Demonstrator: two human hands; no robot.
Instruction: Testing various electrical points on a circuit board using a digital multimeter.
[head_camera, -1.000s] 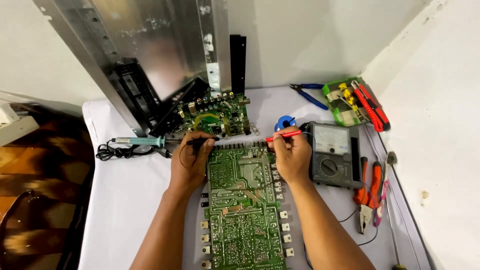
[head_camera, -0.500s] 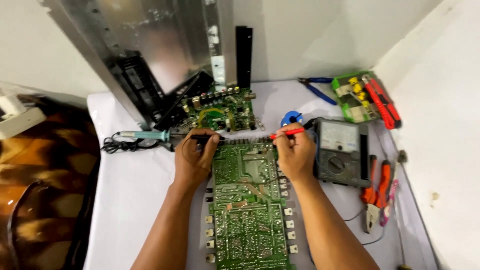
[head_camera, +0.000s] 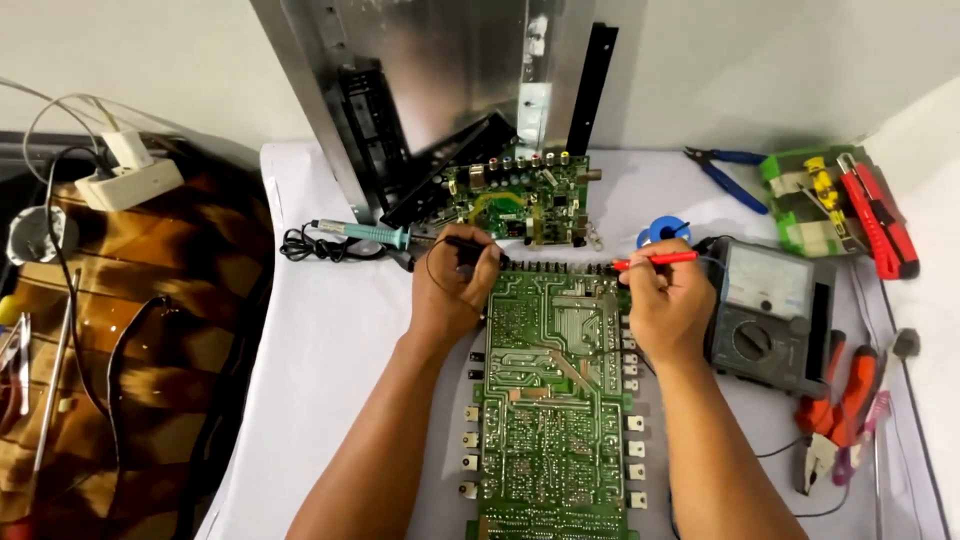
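Your left hand has its grip clamped on the slim black probe, right hand pinching the thin red probe, both tips at the top edge of the long green circuit board. Board lies flat on the white worktop, solder side up, glossy traces. Boxy grey analog multimeter sits just beside your right hand.

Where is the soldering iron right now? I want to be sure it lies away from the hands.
In the head view the soldering iron lies on the white table, just beyond the left hand and apart from it, beside the small green board.
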